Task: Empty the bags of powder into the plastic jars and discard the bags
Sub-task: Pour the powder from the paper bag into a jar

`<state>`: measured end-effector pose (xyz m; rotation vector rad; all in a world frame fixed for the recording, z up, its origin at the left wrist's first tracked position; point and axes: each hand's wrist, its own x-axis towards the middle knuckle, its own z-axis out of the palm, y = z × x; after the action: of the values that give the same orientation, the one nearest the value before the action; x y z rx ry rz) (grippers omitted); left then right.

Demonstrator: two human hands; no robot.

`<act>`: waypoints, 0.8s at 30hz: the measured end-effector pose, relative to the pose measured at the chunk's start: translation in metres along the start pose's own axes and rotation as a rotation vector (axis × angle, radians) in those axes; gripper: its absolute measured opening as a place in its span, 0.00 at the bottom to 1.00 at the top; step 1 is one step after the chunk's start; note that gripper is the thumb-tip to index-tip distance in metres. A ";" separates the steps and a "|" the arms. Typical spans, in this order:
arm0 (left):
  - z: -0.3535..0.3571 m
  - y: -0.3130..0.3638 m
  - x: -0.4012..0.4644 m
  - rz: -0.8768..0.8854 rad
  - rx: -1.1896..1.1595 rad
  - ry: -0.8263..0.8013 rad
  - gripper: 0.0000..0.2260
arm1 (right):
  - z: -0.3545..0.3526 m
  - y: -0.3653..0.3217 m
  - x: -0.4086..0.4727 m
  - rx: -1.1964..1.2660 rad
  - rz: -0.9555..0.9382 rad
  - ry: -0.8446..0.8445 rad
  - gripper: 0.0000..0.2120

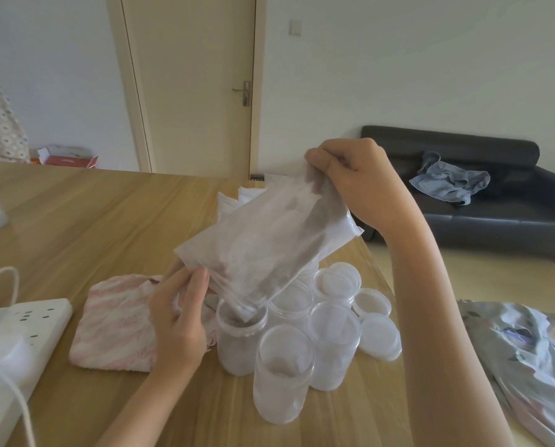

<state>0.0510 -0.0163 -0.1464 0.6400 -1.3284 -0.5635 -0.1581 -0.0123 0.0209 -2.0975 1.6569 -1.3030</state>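
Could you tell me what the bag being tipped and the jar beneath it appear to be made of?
The bag looks like thin, flexible plastic film, cloudy and semi-clear: it creases, and dark contents show through. The jar looks like rigid translucent plastic with a frosted finish; its wall holds a round shape and dimly shows what is inside.

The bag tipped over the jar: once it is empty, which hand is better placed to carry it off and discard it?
Probably the right hand: it pinches the bag by its raised top corner, while the left hand only steadies the mouth at the jar.

Tilted bag, corner in jar
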 end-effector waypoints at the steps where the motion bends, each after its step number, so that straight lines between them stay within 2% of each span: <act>1: 0.000 0.001 0.000 0.001 0.006 0.006 0.13 | 0.000 -0.001 0.000 -0.002 -0.004 0.004 0.18; 20: 0.002 0.002 0.000 0.003 0.008 -0.010 0.14 | 0.000 -0.005 -0.003 -0.005 -0.045 0.064 0.17; 24: 0.002 0.004 0.002 0.034 0.000 -0.019 0.17 | 0.001 -0.006 -0.003 -0.012 -0.055 0.064 0.17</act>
<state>0.0496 -0.0151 -0.1413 0.6119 -1.3551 -0.5430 -0.1534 -0.0083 0.0223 -2.1443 1.6474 -1.3935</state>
